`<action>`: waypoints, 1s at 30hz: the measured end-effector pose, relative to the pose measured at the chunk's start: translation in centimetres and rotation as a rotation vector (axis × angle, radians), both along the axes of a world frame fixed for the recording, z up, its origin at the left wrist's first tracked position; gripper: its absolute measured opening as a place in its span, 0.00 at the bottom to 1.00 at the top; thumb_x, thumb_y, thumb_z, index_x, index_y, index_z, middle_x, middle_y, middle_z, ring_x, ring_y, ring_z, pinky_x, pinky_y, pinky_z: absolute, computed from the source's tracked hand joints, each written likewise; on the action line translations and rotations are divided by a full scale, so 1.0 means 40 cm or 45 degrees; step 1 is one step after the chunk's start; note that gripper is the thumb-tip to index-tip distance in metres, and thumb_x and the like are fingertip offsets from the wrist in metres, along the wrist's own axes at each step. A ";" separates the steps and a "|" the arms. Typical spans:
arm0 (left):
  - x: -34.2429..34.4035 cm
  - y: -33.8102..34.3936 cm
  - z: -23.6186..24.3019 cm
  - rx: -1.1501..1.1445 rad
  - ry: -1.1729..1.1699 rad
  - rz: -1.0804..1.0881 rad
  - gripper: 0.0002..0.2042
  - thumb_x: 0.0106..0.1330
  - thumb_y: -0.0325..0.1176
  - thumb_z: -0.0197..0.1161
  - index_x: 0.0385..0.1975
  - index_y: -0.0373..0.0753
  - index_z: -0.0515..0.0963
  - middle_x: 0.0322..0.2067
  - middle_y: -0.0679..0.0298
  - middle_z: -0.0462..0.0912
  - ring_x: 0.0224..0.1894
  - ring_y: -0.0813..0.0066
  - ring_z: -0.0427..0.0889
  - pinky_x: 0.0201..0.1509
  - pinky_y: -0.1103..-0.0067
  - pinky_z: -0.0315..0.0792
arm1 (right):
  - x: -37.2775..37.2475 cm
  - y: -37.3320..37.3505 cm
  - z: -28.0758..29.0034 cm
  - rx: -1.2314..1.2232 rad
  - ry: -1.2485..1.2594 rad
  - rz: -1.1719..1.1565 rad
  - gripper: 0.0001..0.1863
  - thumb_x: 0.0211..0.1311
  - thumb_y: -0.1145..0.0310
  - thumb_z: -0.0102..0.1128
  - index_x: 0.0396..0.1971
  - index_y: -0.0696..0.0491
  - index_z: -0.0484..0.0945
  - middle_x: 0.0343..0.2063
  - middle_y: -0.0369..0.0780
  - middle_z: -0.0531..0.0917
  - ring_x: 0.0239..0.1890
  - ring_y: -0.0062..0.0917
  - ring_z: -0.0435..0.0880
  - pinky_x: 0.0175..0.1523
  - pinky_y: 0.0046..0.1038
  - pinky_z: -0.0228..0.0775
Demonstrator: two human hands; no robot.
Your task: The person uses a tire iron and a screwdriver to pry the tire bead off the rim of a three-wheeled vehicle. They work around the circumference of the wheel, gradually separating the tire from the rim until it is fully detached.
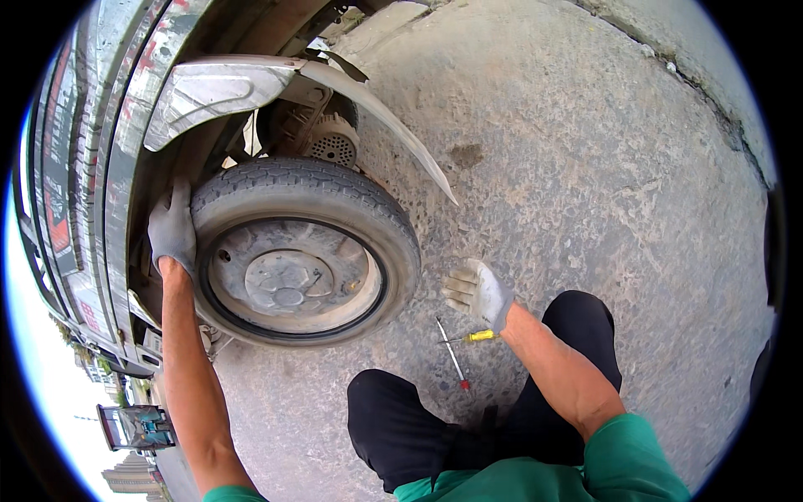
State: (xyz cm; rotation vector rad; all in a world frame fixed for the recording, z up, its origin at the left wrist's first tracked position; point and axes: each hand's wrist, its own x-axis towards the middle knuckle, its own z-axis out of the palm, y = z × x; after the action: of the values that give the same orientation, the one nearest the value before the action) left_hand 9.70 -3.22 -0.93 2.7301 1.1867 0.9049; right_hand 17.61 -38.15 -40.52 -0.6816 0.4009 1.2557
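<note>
A worn tyre (393, 209) on a dusty metal wheel (288, 280) stands under the vehicle's fender, to my left. My left hand (173, 230), in a grey glove, lies along the tyre's left side, fingers stretched up against it and partly in shadow. In a whitish glove stained on the fingers, my right hand (478, 293) hovers over the ground right of the tyre, open and holding nothing. Just below it, a screwdriver with a yellow handle (481, 335) crosses a thin metal rod with a red end (454, 356) on the concrete.
The vehicle's scratched side panel (104, 151) runs along the left. A pale fender (222, 88) arches over the tyre, its curved strip reaching right. Behind the tyre sits a round, perforated metal housing (335, 144). Rough concrete (585, 167) extends right, and another small vehicle (138, 427) stands lower left.
</note>
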 end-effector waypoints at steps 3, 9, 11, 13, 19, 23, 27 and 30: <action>0.011 -0.032 -0.003 0.058 -0.048 -0.034 0.37 0.71 0.62 0.55 0.55 0.26 0.80 0.50 0.38 0.84 0.56 0.44 0.82 0.61 0.65 0.70 | -0.003 0.009 0.006 0.031 -0.104 0.019 0.35 0.75 0.42 0.46 0.64 0.59 0.69 0.59 0.46 0.80 0.57 0.37 0.81 0.63 0.38 0.73; -0.004 -0.008 -0.016 0.078 -0.148 -0.038 0.35 0.73 0.61 0.53 0.55 0.28 0.81 0.46 0.40 0.86 0.51 0.47 0.84 0.58 0.64 0.71 | 0.022 0.021 -0.016 -0.039 -0.266 0.135 0.35 0.76 0.40 0.45 0.64 0.56 0.73 0.54 0.44 0.85 0.54 0.29 0.83 0.61 0.33 0.72; -0.006 -0.005 -0.019 0.058 -0.172 -0.063 0.35 0.73 0.60 0.53 0.55 0.28 0.80 0.47 0.40 0.86 0.51 0.47 0.84 0.59 0.65 0.71 | 0.021 0.027 -0.041 -0.075 -0.303 0.167 0.34 0.76 0.42 0.49 0.63 0.57 0.72 0.55 0.44 0.84 0.52 0.30 0.84 0.60 0.34 0.74; 0.001 -0.013 -0.017 0.035 -0.158 -0.046 0.32 0.76 0.56 0.54 0.58 0.28 0.80 0.48 0.49 0.87 0.49 0.63 0.82 0.59 0.72 0.70 | 0.021 0.032 -0.063 -0.114 -0.393 0.207 0.32 0.75 0.43 0.51 0.62 0.57 0.74 0.54 0.44 0.85 0.50 0.29 0.85 0.58 0.33 0.75; 0.005 -0.047 -0.028 0.080 -0.234 -0.085 0.34 0.75 0.60 0.52 0.57 0.28 0.80 0.48 0.45 0.87 0.50 0.58 0.84 0.59 0.69 0.72 | 0.016 0.049 -0.073 -0.230 -0.659 0.401 0.29 0.73 0.48 0.55 0.59 0.59 0.77 0.45 0.41 0.88 0.40 0.23 0.84 0.47 0.25 0.76; -0.006 -0.047 -0.033 0.149 -0.223 -0.078 0.34 0.75 0.60 0.51 0.58 0.29 0.79 0.49 0.46 0.87 0.51 0.58 0.84 0.59 0.69 0.72 | 0.015 0.056 -0.064 -0.190 -0.657 0.407 0.30 0.73 0.48 0.56 0.60 0.59 0.76 0.44 0.41 0.88 0.37 0.21 0.83 0.44 0.24 0.74; -0.003 -0.030 -0.030 0.137 -0.222 -0.046 0.34 0.76 0.60 0.51 0.59 0.29 0.79 0.51 0.45 0.86 0.52 0.56 0.84 0.60 0.69 0.72 | 0.030 0.059 -0.083 -0.170 -0.673 0.409 0.30 0.73 0.48 0.56 0.60 0.59 0.76 0.42 0.40 0.88 0.38 0.19 0.83 0.43 0.22 0.73; -0.005 -0.024 -0.031 0.189 -0.206 -0.060 0.33 0.76 0.58 0.51 0.60 0.29 0.78 0.52 0.44 0.85 0.53 0.55 0.84 0.60 0.69 0.71 | 0.038 0.054 -0.093 -0.157 -0.678 0.387 0.30 0.73 0.48 0.56 0.59 0.59 0.77 0.40 0.39 0.89 0.40 0.19 0.84 0.42 0.22 0.73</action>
State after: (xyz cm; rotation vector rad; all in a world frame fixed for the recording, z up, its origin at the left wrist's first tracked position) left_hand 9.49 -4.16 -2.17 2.7183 1.0622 1.2276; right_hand 19.12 -35.99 -44.23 -1.1772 -0.0711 1.2792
